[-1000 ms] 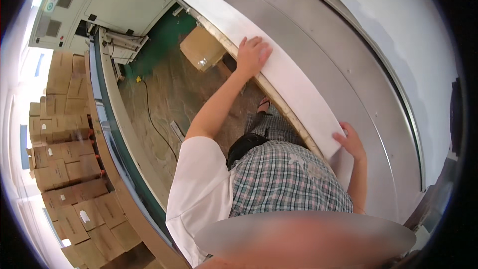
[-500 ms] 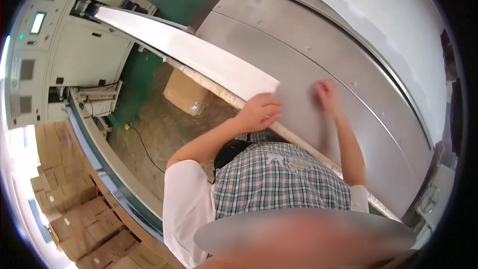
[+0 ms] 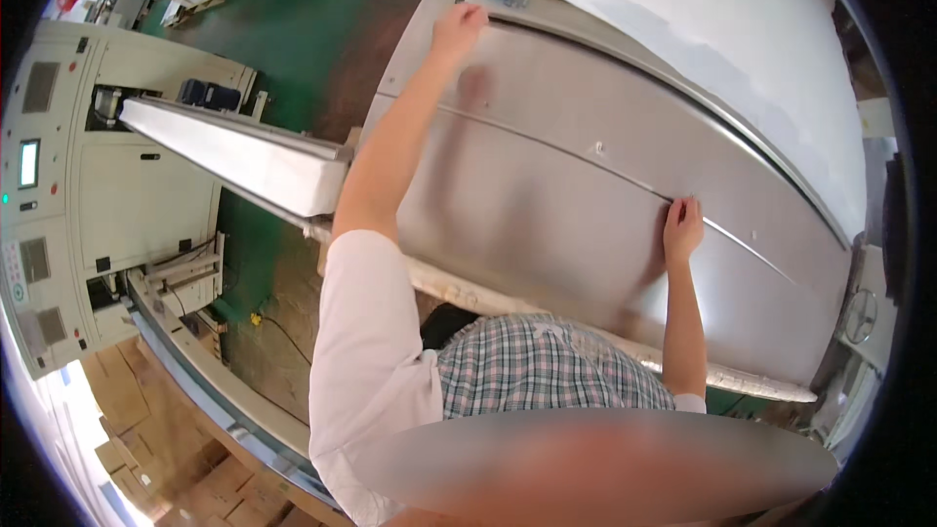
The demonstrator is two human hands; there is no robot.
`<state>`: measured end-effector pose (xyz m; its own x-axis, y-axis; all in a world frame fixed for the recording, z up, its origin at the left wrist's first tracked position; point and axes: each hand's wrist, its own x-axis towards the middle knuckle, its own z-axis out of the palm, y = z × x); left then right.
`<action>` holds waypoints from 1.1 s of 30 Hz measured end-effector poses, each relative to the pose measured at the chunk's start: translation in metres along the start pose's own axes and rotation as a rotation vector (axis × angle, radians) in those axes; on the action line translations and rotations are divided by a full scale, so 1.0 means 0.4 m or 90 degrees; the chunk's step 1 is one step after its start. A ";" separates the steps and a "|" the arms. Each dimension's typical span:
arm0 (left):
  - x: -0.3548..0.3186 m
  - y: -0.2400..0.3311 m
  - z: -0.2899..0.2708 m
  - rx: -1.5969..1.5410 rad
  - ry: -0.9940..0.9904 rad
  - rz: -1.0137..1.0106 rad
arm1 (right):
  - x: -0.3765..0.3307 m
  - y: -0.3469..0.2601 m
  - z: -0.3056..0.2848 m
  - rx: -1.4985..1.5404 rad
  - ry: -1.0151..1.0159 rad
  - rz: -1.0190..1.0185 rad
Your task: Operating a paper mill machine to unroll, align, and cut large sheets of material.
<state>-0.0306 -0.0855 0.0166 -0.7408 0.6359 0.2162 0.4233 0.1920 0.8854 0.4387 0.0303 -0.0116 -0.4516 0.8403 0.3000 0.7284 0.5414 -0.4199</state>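
Bright, even light filled the scene, strongest over the white sheet (image 3: 742, 68) at upper right, which washed out almost to blank. The steel table (image 3: 586, 195) gave back a soft, smeared sheen with a dull reflection under the left hand (image 3: 459, 27). Shadows were faint. The fisheye bent every straight edge, and black corners ringed the round picture. A blurred oval lay across the bottom.

Your left hand (image 3: 457, 27) rests at the far edge of the metal table (image 3: 547, 195), your right hand (image 3: 682, 227) on its seam nearer you. The stack of sheets (image 3: 234, 151) lies left of the table, the control cabinet (image 3: 68, 185) further left.
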 end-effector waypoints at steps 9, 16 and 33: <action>0.281 -0.056 0.163 -0.378 0.049 -0.290 | 0.003 -0.006 -0.005 -0.049 -0.021 -0.008; 0.274 -0.132 0.142 -0.587 -0.011 -0.229 | 0.014 -0.009 0.005 -0.053 -0.024 -0.021; 0.321 -0.121 0.179 -0.210 0.389 -0.048 | 0.012 0.011 -0.012 -0.075 -0.022 -0.017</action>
<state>-0.1088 0.0404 -0.0281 -0.9637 0.0763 0.2558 0.2498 -0.0800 0.9650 0.4420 0.0366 -0.0079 -0.4879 0.8273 0.2786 0.7704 0.5581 -0.3081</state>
